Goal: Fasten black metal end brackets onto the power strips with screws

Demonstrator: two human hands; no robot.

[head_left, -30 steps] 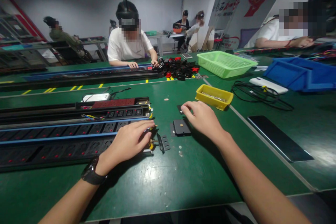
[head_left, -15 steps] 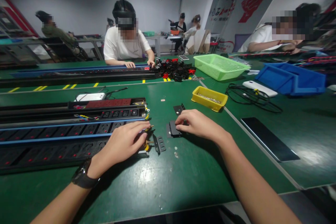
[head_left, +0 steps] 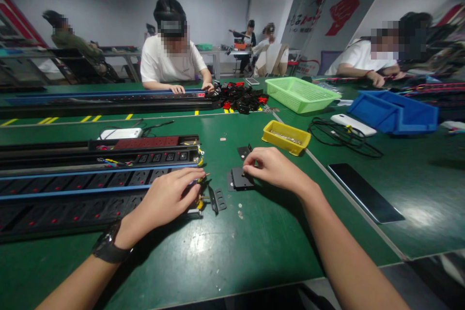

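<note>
My left hand rests on the right end of the nearest long black power strip, fingers curled over its end where yellow wires stick out. A small black end bracket lies just right of it. My right hand pinches the edge of a flat black plate on the green table. Another black plate lies just behind the fingers.
Several long power strips lie at the left. A yellow tray, a green basket, blue bins, a black cable and a dark panel sit at the right. A person works opposite, others beyond.
My right hand came back from near the yellow tray and closed on the flat black plate. My left hand stayed on the strip's end.
</note>
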